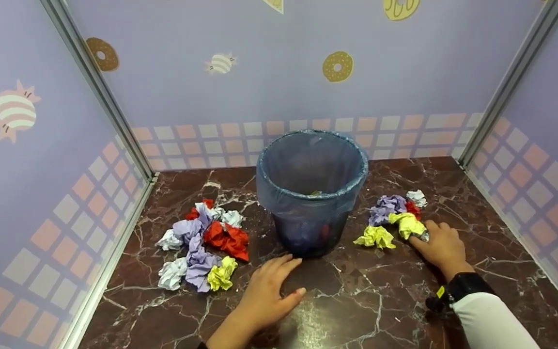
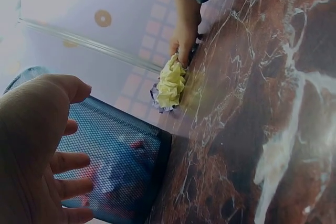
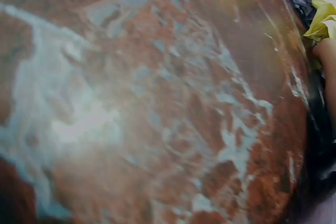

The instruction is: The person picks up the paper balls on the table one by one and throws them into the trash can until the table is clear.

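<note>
My right hand is at the right-hand group of crumpled paper, thumb and fingers around a greyish-white paper ball, partly hidden. Against it lies a yellow paper ball, also close to the thumb in the right wrist view. Another yellow ball, a purple one, a red one and a white one lie around it. My left hand holds nothing; its fingers are spread loosely before the mesh wastebasket. In the left wrist view, that hand overlaps the basket.
A bluish bag lines the wastebasket, with paper showing through the mesh. Left of it lies a larger heap of crumpled paper: purple, red, white and yellow. Patterned panels enclose the marbled tabletop.
</note>
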Action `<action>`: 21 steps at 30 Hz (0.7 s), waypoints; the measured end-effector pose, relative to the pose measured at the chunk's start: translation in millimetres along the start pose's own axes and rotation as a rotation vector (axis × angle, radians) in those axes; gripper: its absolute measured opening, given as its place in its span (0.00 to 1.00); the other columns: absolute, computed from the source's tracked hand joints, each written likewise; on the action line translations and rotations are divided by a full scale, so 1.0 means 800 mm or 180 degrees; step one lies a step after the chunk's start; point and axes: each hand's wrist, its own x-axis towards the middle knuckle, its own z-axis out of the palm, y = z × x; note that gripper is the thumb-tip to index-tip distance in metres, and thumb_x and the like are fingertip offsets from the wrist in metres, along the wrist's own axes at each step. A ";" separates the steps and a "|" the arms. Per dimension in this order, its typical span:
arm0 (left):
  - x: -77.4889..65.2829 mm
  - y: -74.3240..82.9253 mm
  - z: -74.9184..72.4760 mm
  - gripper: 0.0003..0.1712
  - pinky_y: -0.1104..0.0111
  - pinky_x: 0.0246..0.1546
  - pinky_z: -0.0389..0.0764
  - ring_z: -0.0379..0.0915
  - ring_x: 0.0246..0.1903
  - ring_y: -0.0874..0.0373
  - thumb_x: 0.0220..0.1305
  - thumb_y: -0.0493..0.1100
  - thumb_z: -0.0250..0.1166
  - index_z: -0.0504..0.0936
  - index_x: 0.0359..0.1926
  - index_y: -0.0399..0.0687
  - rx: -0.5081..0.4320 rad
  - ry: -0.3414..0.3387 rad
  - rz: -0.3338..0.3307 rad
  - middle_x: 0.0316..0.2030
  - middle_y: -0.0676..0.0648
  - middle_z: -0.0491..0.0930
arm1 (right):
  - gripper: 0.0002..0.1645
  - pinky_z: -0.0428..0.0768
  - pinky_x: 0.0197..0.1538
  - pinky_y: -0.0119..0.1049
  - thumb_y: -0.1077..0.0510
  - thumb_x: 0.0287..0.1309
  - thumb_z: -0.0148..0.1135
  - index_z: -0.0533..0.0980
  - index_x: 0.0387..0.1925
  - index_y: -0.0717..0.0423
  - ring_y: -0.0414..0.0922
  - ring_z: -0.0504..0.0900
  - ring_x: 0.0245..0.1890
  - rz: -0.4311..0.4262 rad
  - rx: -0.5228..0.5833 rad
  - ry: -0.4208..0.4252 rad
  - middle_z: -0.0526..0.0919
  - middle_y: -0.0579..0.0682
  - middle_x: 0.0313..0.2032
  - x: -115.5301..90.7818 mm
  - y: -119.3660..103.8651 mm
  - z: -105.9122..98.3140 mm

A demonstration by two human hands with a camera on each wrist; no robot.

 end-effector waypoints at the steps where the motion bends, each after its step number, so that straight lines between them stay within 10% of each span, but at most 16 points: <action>1: -0.001 -0.001 0.000 0.37 0.39 0.66 0.72 0.69 0.70 0.44 0.64 0.62 0.65 0.73 0.72 0.61 -0.0004 -0.0006 -0.0013 0.72 0.45 0.73 | 0.44 0.73 0.48 0.73 0.33 0.65 0.58 0.67 0.65 0.64 0.75 0.71 0.54 0.0033 -0.0025 0.0012 0.72 0.74 0.56 0.000 -0.001 0.002; 21: -0.011 -0.011 -0.001 0.36 0.38 0.66 0.71 0.69 0.70 0.44 0.65 0.63 0.65 0.73 0.72 0.61 0.0018 -0.0019 -0.0159 0.72 0.45 0.72 | 0.23 0.77 0.39 0.66 0.48 0.67 0.55 0.67 0.48 0.66 0.73 0.81 0.45 0.0360 0.0002 -0.0162 0.79 0.74 0.48 0.011 -0.025 0.005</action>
